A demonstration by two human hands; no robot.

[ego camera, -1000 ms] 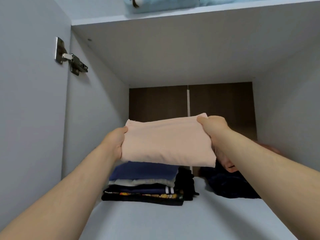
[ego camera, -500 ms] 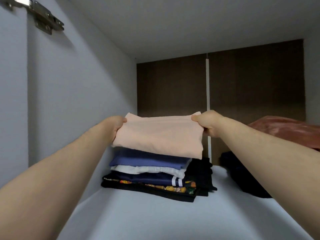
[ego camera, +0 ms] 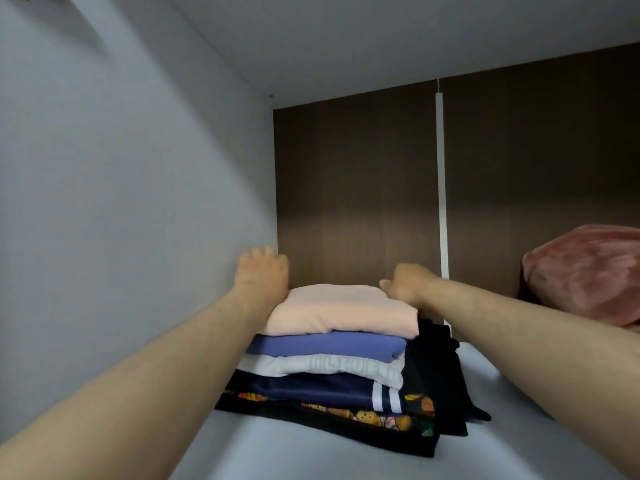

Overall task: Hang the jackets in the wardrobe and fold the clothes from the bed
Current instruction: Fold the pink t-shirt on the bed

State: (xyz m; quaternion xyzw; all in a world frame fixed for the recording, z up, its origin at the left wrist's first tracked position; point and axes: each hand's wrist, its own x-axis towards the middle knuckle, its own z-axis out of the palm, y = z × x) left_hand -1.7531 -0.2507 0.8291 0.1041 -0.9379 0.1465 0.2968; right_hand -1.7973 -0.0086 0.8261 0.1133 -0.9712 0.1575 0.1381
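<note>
Peach cotton, folded flat, tops the stack on my feed: the peach garment [ego camera: 343, 313] lies on a pile of folded clothes against the left side of the wardrobe shelf [ego camera: 311, 455]. Both bare forearms reach in from the near edge, one on each side of the pile. The left hand [ego camera: 263, 271] sits at the garment's far left corner, back of the hand towards me, knuckles bent and fingers curling away over the far side; I cannot tell whether they grasp the cloth or only rest beside it. The right hand [ego camera: 407, 284] is at the far right corner, its thumb stretched leftwards and lying on the top of the fabric, while the other fingers are hidden behind the hand, so I cannot tell whether it pinches the edge or has let go. Beneath the peach piece I count a blue-violet garment [ego camera: 325, 346], then a pale grey one with faint lettering [ego camera: 329, 367], then a navy one with two white stripes [ego camera: 322, 391], and at the bottom a black one with a bright cartoon print [ego camera: 332, 420] that juts out towards me. Touching the pile on its right is a heap of black clothing [ego camera: 440, 375]. Well apart, at the right edge, sits a rose-pink plush bundle [ego camera: 585, 271]. A grey side wall [ego camera: 121, 202] runs close along the left, and a dark brown back panel [ego camera: 356, 188] is split by a thin white strip [ego camera: 441, 168].
</note>
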